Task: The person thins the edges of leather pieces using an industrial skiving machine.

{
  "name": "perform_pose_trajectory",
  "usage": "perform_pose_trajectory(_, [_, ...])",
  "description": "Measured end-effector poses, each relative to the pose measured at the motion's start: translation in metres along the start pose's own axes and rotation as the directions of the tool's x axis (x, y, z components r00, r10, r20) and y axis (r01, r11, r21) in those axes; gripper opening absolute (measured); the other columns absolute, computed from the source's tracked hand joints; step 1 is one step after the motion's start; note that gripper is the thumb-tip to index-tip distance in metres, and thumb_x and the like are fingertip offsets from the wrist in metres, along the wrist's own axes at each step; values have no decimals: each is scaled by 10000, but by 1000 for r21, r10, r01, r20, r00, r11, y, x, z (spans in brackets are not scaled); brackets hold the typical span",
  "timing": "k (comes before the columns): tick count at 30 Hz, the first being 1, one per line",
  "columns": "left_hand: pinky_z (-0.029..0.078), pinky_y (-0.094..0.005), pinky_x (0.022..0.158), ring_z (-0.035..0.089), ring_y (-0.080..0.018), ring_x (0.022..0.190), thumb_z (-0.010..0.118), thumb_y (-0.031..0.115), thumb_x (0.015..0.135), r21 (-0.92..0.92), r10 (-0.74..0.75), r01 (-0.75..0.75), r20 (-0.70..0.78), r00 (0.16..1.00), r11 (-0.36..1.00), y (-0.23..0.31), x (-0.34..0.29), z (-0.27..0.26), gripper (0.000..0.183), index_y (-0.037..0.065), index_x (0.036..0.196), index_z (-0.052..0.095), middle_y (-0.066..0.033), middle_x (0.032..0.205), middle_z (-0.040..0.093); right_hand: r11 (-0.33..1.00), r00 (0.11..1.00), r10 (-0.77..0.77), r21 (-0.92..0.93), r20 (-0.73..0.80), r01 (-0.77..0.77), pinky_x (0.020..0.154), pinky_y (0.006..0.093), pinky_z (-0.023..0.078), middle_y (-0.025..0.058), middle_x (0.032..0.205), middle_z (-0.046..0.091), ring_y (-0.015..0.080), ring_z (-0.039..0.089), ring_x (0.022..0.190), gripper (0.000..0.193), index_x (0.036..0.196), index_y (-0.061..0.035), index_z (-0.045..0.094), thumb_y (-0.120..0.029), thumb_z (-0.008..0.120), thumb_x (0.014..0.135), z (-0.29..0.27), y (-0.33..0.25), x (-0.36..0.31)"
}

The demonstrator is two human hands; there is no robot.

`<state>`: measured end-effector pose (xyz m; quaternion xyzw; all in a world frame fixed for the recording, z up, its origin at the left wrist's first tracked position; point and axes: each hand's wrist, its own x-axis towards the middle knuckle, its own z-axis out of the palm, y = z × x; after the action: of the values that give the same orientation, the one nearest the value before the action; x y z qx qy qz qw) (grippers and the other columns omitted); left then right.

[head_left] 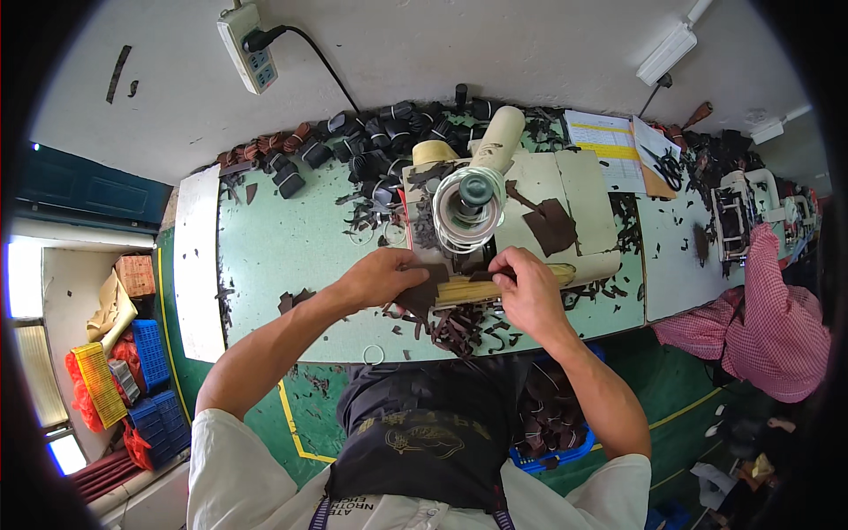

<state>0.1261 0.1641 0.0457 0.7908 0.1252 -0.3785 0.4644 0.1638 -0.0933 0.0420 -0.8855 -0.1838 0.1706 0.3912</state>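
My left hand (382, 277) is closed on a dark brown leather piece (422, 293) at the front of a cream bench machine (530, 177). Close by on the right, my right hand (528, 290) pinches a small dark brown leather piece (481, 276) near the machine's working spot. A worn yellow strip (459, 291) runs along the machine's front edge below both hands. Pale rubber bands (466, 237) ring the machine's upright round part, which hides part of the working spot. A larger brown leather piece (551, 226) lies on the machine's top.
Bundled dark pieces (380, 137) line the back of the green table (283, 230). Brown scraps (459, 331) pile at the front edge. Scissors (664, 166) lie on papers (605, 146). A blue basket (565, 455) of brown pieces stands below. A person in a checked sleeve (767, 291) sits right.
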Motion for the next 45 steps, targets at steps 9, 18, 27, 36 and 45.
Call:
perform_pose_trajectory(9, [494, -283, 537, 648, -109, 661, 644, 289, 951, -187, 130, -128, -1, 991, 974, 6, 2, 9, 351, 6, 1148, 707, -76, 806, 709, 927, 984, -178, -337, -8, 165, 861, 482, 466, 143, 957, 612, 367, 587, 995, 284, 1103, 6, 576, 39, 630, 826, 16, -9, 0])
perform_pose_trajectory(18, [531, -293, 599, 677, -118, 800, 662, 309, 939, -111, 110, -112, -27, 994, 987, 23, 0, 14, 349, 25, 1133, 717, -92, 900, 730, 913, 968, -237, -361, -85, 191, 804, 457, 493, 133, 986, 595, 335, 584, 967, 189, 1000, -38, 639, -7, 658, 814, 23, -14, 3])
perform_pose_trajectory(27, [563, -356, 662, 732, -231, 686, 623, 347, 934, 114, 123, -99, -231, 965, 989, 10, 17, 24, 365, -3, 990, 712, -158, 805, 724, 963, 967, -241, -143, -85, 228, 836, 461, 475, 143, 994, 607, 359, 576, 995, 289, 1103, -18, 597, 4, 663, 823, 18, -7, 0])
perform_pose_trajectory(36, [559, -333, 680, 713, -192, 723, 672, 274, 919, 55, 72, -62, -212, 975, 997, 9, 8, 17, 332, 35, 1146, 711, -119, 925, 745, 970, 985, -159, -197, -72, 142, 858, 447, 481, 134, 996, 596, 340, 570, 980, 221, 1038, -23, 634, -14, 658, 818, 7, -3, -5])
perform_pose_trajectory(45, [572, -362, 719, 741, -251, 741, 668, 345, 911, -48, 101, -110, -166, 981, 993, 3, 1, 13, 379, 8, 1075, 724, -161, 913, 746, 952, 994, -112, -288, -6, 106, 882, 439, 482, 124, 1044, 597, 334, 574, 1012, 205, 1022, -39, 650, -16, 649, 819, 6, -8, -4])
